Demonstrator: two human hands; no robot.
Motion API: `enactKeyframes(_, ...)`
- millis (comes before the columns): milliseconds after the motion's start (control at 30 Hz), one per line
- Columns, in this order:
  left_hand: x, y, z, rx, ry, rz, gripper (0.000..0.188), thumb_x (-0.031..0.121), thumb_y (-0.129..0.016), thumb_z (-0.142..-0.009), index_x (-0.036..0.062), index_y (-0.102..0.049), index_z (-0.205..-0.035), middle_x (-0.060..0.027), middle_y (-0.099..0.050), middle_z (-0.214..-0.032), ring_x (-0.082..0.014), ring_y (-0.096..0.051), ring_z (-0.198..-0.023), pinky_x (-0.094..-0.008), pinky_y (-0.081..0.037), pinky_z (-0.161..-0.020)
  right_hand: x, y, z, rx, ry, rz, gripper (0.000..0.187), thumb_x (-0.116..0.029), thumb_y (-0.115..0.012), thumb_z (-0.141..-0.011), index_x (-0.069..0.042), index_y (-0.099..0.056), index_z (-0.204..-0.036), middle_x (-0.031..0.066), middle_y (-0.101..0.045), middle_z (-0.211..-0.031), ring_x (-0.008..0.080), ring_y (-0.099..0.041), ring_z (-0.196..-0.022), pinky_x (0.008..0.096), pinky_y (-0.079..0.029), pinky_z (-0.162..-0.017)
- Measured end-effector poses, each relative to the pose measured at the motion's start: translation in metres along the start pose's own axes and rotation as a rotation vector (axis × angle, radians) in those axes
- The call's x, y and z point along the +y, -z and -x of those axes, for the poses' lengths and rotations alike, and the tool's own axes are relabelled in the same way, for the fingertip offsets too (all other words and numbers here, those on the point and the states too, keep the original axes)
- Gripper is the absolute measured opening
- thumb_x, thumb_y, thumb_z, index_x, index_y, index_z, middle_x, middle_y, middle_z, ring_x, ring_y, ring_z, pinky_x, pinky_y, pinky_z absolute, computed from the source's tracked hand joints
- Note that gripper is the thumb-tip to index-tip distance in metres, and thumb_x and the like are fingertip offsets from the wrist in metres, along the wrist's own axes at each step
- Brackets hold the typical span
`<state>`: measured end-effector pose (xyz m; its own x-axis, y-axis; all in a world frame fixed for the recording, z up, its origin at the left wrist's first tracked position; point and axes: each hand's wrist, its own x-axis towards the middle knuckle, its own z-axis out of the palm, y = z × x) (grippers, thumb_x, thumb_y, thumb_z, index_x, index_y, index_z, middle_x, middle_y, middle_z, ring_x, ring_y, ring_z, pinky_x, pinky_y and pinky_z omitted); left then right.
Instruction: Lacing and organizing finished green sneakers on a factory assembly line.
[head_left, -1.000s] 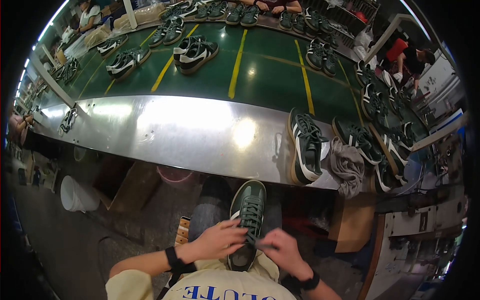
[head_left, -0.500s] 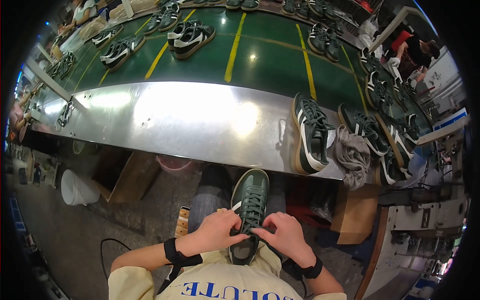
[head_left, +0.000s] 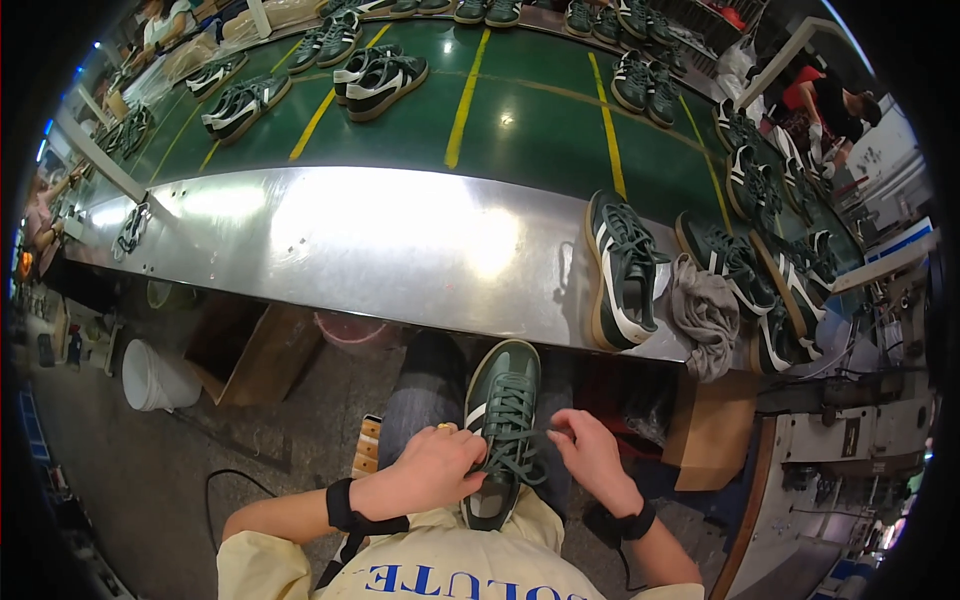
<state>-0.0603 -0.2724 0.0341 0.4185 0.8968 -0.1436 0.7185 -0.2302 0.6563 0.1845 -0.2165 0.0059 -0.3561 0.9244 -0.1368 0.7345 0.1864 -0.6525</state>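
A dark green sneaker (head_left: 503,385) with white side stripes rests in my lap, its toe pointing away from me. Its green laces (head_left: 515,455) are crossed over the tongue, and a loop sticks out at the right. My left hand (head_left: 435,465) is curled against the sneaker's left side by the laces, gripping its edge; the fingertips are partly hidden. Off the sneaker to the right, my right hand (head_left: 592,460) hovers with bent fingers and thumb apart, and I see nothing in it.
Beyond my knees runs a metal ledge (head_left: 400,250), with a sneaker (head_left: 625,270) and a crumpled grey cloth (head_left: 705,310) at its right. Behind it, a green conveyor belt (head_left: 530,130) carries several sneakers. A white bucket (head_left: 155,375) and a cardboard box (head_left: 255,350) stand below left.
My right hand has come off the laces and moved right. My left hand stays at the sneaker, slightly lower. A lace loop now shows at the sneaker's right side.
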Motion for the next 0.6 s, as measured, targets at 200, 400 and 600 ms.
enactKeyframes(200,-0.006,-0.009,0.014,0.051,-0.044,-0.04,0.017,0.02,-0.071,-0.073,0.0096,-0.059,-0.079,-0.0055,-0.056,-0.076,-0.0272,-0.057,-0.079,-0.0389,-0.046,-0.07,-0.064,0.009,0.003,0.002,0.358,0.147,0.015,-0.02,-0.074,-0.07,-0.012,-0.064,-0.078,0.002,-0.053,-0.076,0.0215,-0.053,-0.076,0.0356,-0.038,-0.066)
enactKeyframes(400,-0.035,0.01,-0.003,-0.217,0.175,0.994,0.01,0.006,-0.068,-0.08,0.0064,-0.059,-0.081,0.0024,-0.06,-0.081,-0.0084,-0.057,-0.076,-0.0246,-0.046,-0.069,-0.063,-0.007,0.003,-0.12,0.379,0.22,0.015,-0.02,-0.072,-0.069,-0.01,-0.063,-0.076,0.0028,-0.051,-0.077,0.0217,-0.052,-0.079,0.0354,-0.039,-0.069)
enactKeyframes(600,-0.073,-0.005,-0.006,-0.243,0.331,1.128,0.017,0.008,-0.07,-0.082,0.0066,-0.06,-0.095,0.0029,-0.058,-0.088,-0.0063,-0.053,-0.083,-0.0216,-0.045,-0.075,-0.071,-0.006,0.007,-0.105,0.429,0.331,0.011,-0.017,-0.069,-0.07,-0.011,-0.06,-0.073,0.0029,-0.051,-0.075,0.0228,-0.053,-0.077,0.0365,-0.039,-0.07)
